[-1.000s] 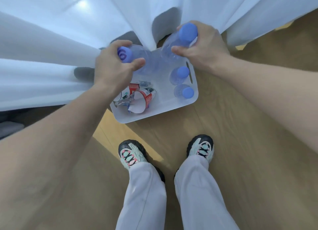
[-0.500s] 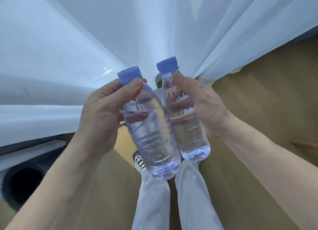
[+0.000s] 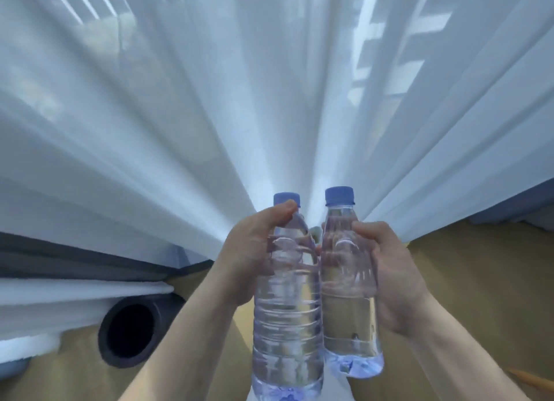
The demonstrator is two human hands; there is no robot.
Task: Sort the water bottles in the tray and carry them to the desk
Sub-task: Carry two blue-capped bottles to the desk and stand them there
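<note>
The left hand (image 3: pixel 248 259) is gripping one clear water bottle (image 3: pixel 286 325) by its upper body, and the right hand (image 3: pixel 395 277) is gripping a second bottle (image 3: pixel 349 304) just beside it; both blue-capped bottles are standing upright in the air before white curtains (image 3: pixel 209 115), above the wooden floor (image 3: pixel 479 295)

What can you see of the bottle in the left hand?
The left bottle is clear ribbed plastic with a blue screw cap, no label, seemingly full of water. It is held upright in the air, the left hand wrapped around its upper body. Its side looks pressed against the right-hand bottle.
</note>
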